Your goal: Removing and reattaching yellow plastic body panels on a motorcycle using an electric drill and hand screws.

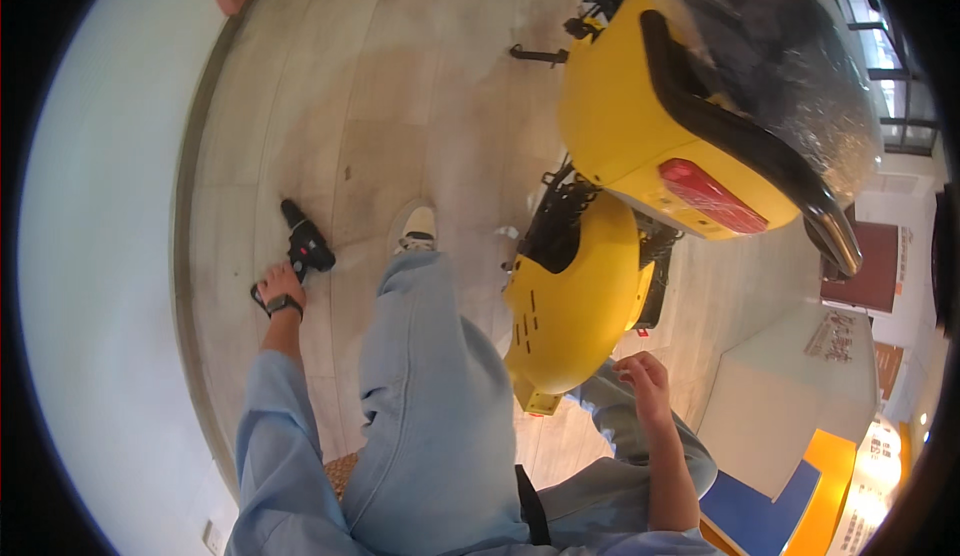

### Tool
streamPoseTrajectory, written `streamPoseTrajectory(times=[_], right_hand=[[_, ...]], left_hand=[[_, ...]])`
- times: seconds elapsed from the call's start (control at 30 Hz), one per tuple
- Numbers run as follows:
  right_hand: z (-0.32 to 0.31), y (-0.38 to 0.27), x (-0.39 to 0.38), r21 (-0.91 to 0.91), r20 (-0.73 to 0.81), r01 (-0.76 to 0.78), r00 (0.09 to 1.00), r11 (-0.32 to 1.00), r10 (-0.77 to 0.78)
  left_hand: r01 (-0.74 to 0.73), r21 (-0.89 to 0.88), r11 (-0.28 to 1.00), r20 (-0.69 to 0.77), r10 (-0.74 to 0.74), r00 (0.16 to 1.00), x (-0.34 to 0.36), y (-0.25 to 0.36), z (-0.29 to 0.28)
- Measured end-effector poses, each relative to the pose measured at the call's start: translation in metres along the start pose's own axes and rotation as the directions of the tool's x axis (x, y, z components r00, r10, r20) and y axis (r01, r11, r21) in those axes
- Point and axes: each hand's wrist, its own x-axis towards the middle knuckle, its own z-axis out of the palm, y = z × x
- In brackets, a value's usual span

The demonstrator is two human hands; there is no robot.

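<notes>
A black cordless drill point(309, 246) is low over the floor to the left, or rests on it; I cannot tell which. My left hand point(281, 285), with a dark watch on its wrist, is closed around the drill's handle. My right hand point(647, 386) is held over my right leg, beside the lower end of a yellow rear fender point(578, 301). Its fingers are curled together, and whatever they may hold is too small to make out. The fender belongs to a yellow scooter point(615, 106) with a red tail light point(712, 196) and a black grab rail point(735, 136).
Clear plastic wrap point(800, 76) covers the scooter's seat. A white wall point(110, 256) runs along the left. My shoe point(418, 226) is on the wooden floor point(390, 136) between drill and scooter. A white counter point(770, 396) and a blue panel point(765, 506) stand at the right.
</notes>
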Motion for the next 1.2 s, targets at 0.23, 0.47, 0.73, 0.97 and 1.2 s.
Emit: streamPoseTrajectory(times=[0.23,0.47,0.73,0.97,1.2], right_hand=[[0.007,-0.038,-0.019,0.089,0.053,0.036,0.998,0.995,-0.041],[0.016,-0.06,-0.023,0.148,0.254,0.299,0.91,0.943,-0.329],[0.004,-0.068,-0.073,0.377,0.494,0.479,0.62,0.793,-0.609],[0.028,-0.071,-0.128,0.496,0.091,0.812,0.305,0.309,-0.948],[0.038,-0.066,-0.169,0.864,-0.123,0.396,0.765,0.311,-0.632]], left_hand=[[-0.152,-0.391,0.908,0.141,0.222,0.965,-0.045,0.002,-0.024],[0.088,-0.992,0.093,0.114,0.333,0.936,-0.061,-0.118,-0.057],[-0.429,-0.879,0.207,-0.42,0.09,0.903,-0.299,-0.077,-0.333],[-0.855,-0.476,0.207,-0.801,0.299,0.519,-0.463,0.035,-0.395],[-0.978,-0.132,0.162,-0.306,0.932,0.195,-0.482,0.166,-0.347]])
